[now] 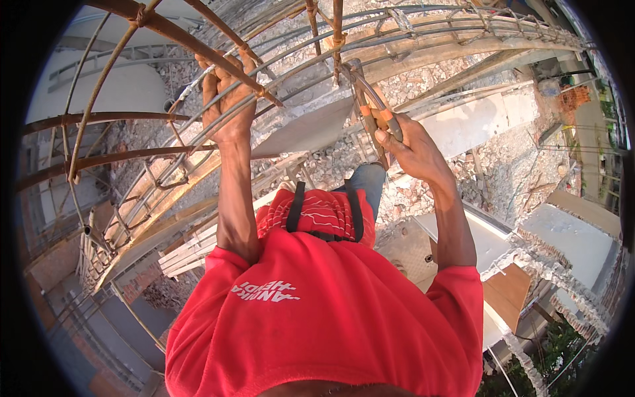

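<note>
My right hand [410, 142] is closed round the handles of long metal pincers [385, 109] with orange bands on the grips. The pincers point up and away, their jaw end close to the long steel bars. My left hand [229, 106] is raised among the reinforcing bars of a cage, its fingers bent round a bar and partly hidden. A thick rusty reinforcing bar [188, 43] crosses in front of its fingers. Thinner grey bars [291, 81] run past its palm and wrist in a long curve to the right.
Rusty upright bars [338, 30] and cross bars [106, 118] stand close about my left arm. Timber boards [436, 63] lie along the steel cage. Broken rubble [331, 159] covers the ground below. Broken wall edges and pale slabs [569, 241] lie at the right.
</note>
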Demonstrator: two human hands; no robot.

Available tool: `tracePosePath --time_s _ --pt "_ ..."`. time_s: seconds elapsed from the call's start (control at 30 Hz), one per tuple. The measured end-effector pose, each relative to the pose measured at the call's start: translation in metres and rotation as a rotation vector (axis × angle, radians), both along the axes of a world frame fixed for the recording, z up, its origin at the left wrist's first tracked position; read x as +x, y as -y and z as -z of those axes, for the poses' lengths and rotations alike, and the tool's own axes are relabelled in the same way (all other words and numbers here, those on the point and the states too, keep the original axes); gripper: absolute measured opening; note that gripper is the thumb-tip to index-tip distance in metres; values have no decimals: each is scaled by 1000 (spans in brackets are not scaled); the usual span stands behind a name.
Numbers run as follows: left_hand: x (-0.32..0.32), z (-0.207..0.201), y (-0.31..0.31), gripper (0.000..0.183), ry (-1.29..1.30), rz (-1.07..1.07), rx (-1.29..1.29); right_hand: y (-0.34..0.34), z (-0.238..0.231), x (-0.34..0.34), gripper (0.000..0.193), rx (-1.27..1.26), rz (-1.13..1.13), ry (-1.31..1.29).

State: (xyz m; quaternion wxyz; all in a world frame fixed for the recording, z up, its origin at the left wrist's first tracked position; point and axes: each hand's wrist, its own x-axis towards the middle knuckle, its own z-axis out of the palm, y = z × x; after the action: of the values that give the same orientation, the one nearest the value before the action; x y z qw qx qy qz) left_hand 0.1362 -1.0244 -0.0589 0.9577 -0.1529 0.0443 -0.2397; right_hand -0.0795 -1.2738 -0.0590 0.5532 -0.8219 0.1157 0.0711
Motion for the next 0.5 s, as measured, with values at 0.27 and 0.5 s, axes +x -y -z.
tracePosePath --time_s 0.27,0.5 --pt "1 3 -2 37 -14 14 7 13 -28 6 56 -81 -127 9" --pt "1 5 -3 36 30 17 -30 23 -37 4 62 169 -154 -209"
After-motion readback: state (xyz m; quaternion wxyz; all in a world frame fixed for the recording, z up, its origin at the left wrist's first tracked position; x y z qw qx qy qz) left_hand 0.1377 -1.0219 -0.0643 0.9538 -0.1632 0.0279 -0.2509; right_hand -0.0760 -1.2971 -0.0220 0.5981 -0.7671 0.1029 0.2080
